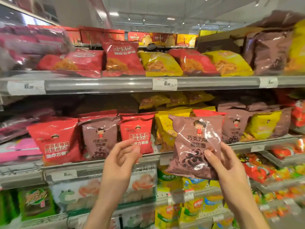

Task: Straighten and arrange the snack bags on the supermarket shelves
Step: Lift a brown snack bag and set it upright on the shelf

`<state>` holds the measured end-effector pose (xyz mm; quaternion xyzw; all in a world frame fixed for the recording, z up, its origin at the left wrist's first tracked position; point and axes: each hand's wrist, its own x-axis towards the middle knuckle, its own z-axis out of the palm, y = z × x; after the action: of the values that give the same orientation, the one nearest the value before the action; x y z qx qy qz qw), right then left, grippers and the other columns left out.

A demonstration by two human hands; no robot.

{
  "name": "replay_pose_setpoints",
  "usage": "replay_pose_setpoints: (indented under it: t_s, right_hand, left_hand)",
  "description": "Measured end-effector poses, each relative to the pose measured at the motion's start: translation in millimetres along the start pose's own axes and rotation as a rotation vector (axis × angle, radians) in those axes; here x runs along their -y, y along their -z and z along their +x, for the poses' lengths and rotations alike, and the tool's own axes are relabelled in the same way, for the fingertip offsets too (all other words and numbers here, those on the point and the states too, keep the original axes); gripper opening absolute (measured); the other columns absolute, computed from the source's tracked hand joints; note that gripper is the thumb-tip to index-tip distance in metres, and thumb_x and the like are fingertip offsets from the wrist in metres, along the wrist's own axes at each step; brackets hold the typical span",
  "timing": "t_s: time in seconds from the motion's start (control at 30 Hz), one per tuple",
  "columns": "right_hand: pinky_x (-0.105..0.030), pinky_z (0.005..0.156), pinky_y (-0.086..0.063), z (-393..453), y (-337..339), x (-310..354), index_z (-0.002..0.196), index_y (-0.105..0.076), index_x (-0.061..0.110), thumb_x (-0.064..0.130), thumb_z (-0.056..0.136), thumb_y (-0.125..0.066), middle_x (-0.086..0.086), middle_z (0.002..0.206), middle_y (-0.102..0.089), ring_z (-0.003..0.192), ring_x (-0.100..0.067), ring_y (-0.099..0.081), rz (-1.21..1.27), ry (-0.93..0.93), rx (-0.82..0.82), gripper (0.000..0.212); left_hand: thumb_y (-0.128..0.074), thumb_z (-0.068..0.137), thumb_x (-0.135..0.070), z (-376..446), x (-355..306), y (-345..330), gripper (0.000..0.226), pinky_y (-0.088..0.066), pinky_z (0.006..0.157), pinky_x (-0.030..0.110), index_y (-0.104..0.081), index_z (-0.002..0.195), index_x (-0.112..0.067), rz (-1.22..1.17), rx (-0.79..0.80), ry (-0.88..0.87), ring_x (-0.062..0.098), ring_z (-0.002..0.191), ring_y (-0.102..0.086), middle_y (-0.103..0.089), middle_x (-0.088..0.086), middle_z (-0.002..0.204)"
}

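Observation:
My right hand [226,164] grips a brown chocolate-ring snack bag [194,141] by its lower right corner, holding it upright in front of the middle shelf [99,164]. My left hand [123,154] hovers beside it with loosely curled fingers and holds nothing, just in front of a red snack bag [137,131]. On that shelf stand a larger red bag [56,139], another brown bag [99,136], yellow bags [165,129] behind the held one, and brown and yellow bags [257,124] to the right.
The upper shelf [115,83] carries red and yellow bags [161,63] leaning unevenly, with brown ones [270,52] at right. Lower shelves [206,192] hold white, green, yellow and orange packs. Price tags [165,84] line the shelf rails.

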<state>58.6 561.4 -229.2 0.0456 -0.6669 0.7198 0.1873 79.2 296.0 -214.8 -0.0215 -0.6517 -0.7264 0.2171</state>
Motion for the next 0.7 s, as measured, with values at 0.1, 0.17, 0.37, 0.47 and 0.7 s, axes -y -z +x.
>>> replay_pose_setpoints:
  t_s: [0.1,0.17,0.37,0.47,0.7]
  right_hand:
    - [-0.023,0.091,-0.053,11,52,-3,0.125,-0.063,0.045,0.071,0.062,-0.081,0.021,0.124,-0.071,0.117,0.003,-0.065,-0.016,-0.016,0.008,0.071]
    - [-0.021,0.090,-0.057,21,82,-4,0.128,-0.063,0.038,0.076,0.061,-0.081,0.015,0.126,-0.072,0.119,-0.001,-0.065,-0.035,-0.028,-0.007,0.079]
    - [-0.036,0.095,-0.057,46,140,-12,0.130,-0.061,0.038,0.077,0.055,-0.085,0.016,0.127,-0.071,0.121,-0.004,-0.065,-0.019,-0.066,-0.062,0.088]
    - [-0.025,0.094,-0.052,57,153,-11,0.122,-0.064,0.048,0.079,0.050,-0.086,0.021,0.128,-0.069,0.120,0.004,-0.063,-0.005,-0.059,-0.089,0.081]
    - [-0.032,0.102,-0.051,80,173,7,0.123,-0.066,0.044,0.075,0.049,-0.088,0.020,0.126,-0.071,0.123,-0.001,-0.063,-0.011,0.010,-0.141,0.083]
  left_hand:
    - [-0.068,0.093,-0.015,-8,4,-45,0.022,-0.057,0.078,0.017,-0.069,0.115,-0.016,0.002,0.007,0.033,0.015,0.094,-0.074,-0.077,0.003,0.100]
    - [-0.067,0.093,-0.011,-13,5,-73,0.022,-0.058,0.078,0.018,-0.069,0.114,-0.014,-0.014,0.007,0.047,0.014,0.092,-0.074,-0.077,0.007,0.101]
    - [-0.069,0.089,-0.014,-14,5,-132,0.027,-0.059,0.075,0.019,-0.067,0.116,-0.010,-0.049,0.014,0.060,0.015,0.088,-0.074,-0.075,0.016,0.102]
    - [-0.068,0.090,-0.016,-5,7,-151,0.025,-0.060,0.078,0.023,-0.068,0.115,-0.014,-0.042,0.031,0.060,0.026,0.096,-0.074,-0.075,0.016,0.105]
    - [-0.067,0.093,-0.011,25,9,-191,0.019,-0.061,0.083,0.026,-0.069,0.110,-0.018,-0.095,0.089,0.043,0.020,0.091,-0.076,-0.077,0.011,0.102]
